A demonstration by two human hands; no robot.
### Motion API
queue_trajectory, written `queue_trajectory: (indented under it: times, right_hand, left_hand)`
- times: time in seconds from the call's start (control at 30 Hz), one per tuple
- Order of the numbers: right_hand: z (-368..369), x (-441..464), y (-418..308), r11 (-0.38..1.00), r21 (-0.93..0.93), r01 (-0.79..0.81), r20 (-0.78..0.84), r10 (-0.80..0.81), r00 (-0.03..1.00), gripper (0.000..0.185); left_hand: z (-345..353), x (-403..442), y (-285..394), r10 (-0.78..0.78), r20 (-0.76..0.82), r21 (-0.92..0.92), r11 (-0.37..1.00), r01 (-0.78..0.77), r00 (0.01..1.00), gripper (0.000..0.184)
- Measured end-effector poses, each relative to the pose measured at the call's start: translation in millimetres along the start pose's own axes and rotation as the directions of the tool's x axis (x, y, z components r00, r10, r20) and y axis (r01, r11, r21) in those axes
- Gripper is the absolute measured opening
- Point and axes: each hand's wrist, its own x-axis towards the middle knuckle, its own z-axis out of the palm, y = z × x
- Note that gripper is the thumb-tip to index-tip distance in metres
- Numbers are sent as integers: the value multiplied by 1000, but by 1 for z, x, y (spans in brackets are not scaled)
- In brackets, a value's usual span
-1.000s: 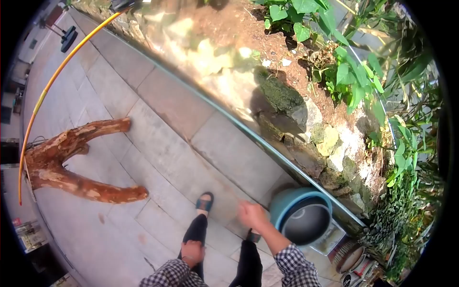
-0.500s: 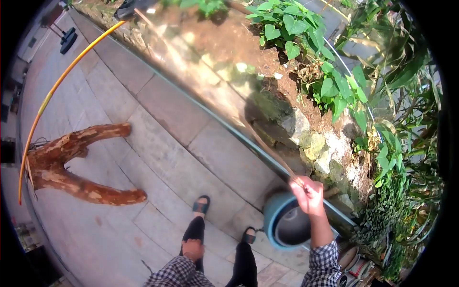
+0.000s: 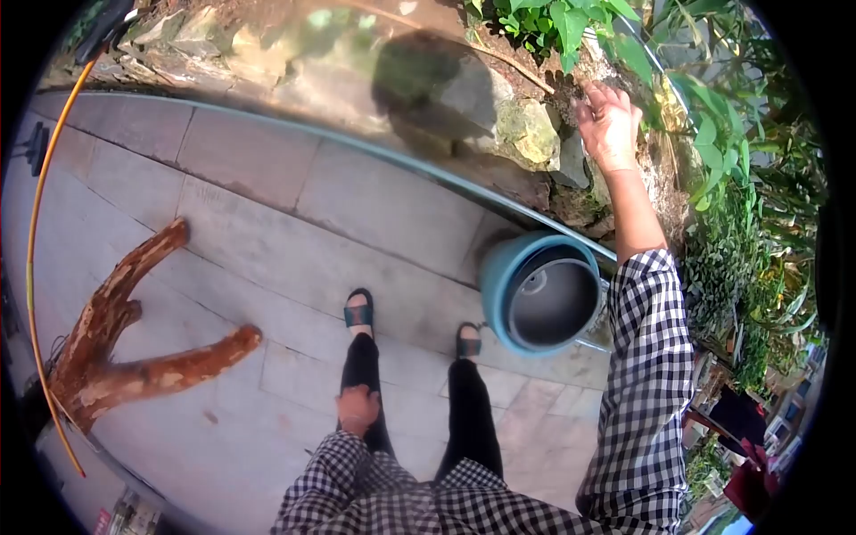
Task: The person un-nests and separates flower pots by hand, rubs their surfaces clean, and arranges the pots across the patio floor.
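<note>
My right hand [image 3: 612,127] reaches out over the stony edge of a planting bed, close to green leaves. Its fingers are partly spread, and I see nothing held in them. A thin brown stick [image 3: 510,61] lies across the soil, its near end a little left of the fingertips, apart from them. My left hand [image 3: 358,408] rests on my dark-trousered leg, fingers laid over it and holding nothing. Below my right forearm stands a blue bucket [image 3: 496,299] with a dark grey container [image 3: 557,308] nested inside.
A forked reddish log [image 3: 160,364] lies on the paving [image 3: 294,259] at left. A curved orange rod [image 3: 34,259] runs down the left side from a black object [image 3: 105,31]. A pale-blue edge [image 3: 401,160] borders the stones [image 3: 535,134]. Dense plants [image 3: 731,276] grow at right.
My right hand has let go of the stick and moved up over the bed. The stick now lies on the soil. The view has shifted; my left hand stays on my leg.
</note>
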Motion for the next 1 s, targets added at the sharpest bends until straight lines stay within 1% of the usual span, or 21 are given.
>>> queue_trajectory:
  times: [0.03,0.1,0.13,0.17,0.2,0.23,0.3,0.33,0.4,0.43,0.47,0.53,0.57,0.6,0.7,0.73,0.8,0.83,0.87,0.9,1.0]
  right_hand:
    - [-4,-9,0,995,103,-19,-98,29,995,32]
    - [-10,-47,-5,842,508,-180,61,173,983,30]
    - [-15,-74,-11,832,513,-212,117,177,977,29]
    - [-3,-110,-4,828,503,-250,195,173,965,27]
    - [8,-151,6,847,491,-205,205,116,972,26]
    - [9,-191,11,842,442,-310,300,187,935,28]
    - [23,-283,34,728,340,-596,510,389,767,32]
    - [30,-331,46,590,245,-769,606,526,597,31]
    - [30,-416,65,376,106,-921,673,654,344,36]
    - [46,-478,78,412,70,-909,595,714,369,33]
    - [80,-572,105,571,64,-818,521,680,516,38]
    - [95,-647,111,348,16,-938,567,769,295,43]
    - [98,-665,111,179,19,-984,609,778,154,50]
    - [102,-682,111,5,8,-1000,638,770,9,57]
    - [111,-671,104,-170,9,-985,655,746,-123,63]
    - [131,-691,108,-80,48,-996,631,775,-32,65]
    - [137,-674,110,-110,53,-993,646,761,-50,66]
    - [119,-629,109,-228,15,-974,684,713,-156,64]
    - [132,-637,115,-190,27,-982,669,733,-123,57]
    - [145,-645,120,-151,37,-988,654,751,-90,51]
    - [137,-602,120,-143,-46,-989,646,750,-139,43]
  left_hand:
    - [2,2,-1,-3,1,14,1000,3,1000,30]
    - [6,3,-2,-6,4,37,999,5,1000,30]
    - [4,3,0,2,-8,32,999,-1,1000,30]
    - [4,3,0,3,7,31,1000,-3,1000,29]
    - [5,4,0,1,18,31,1000,-2,1000,29]
    - [5,5,1,0,24,30,1000,-1,1000,28]
    - [4,5,3,-24,12,33,999,23,1000,26]
    - [5,6,4,-24,12,35,999,24,1000,26]
    - [10,7,5,-16,10,49,999,15,1000,25]
    - [17,9,3,-7,6,60,998,7,1000,24]
    - [22,11,3,3,2,72,997,-3,1000,24]
    - [25,20,9,-34,33,50,998,32,999,23]
    - [26,26,16,-52,47,41,998,50,998,23]
    - [25,33,28,3,33,6,1000,-3,999,22]
    - [16,62,95,207,-11,-74,975,-208,978,21]
    - [12,69,126,226,-37,-179,957,-229,973,20]
    - [31,108,162,356,-89,-214,905,-367,930,20]
    - [38,123,186,413,-149,-255,862,-439,898,23]
    - [44,136,213,463,-213,-293,810,-508,861,26]
    - [41,143,243,489,-207,-267,805,-529,848,31]
    - [21,140,333,483,-169,-182,842,-509,859,48]
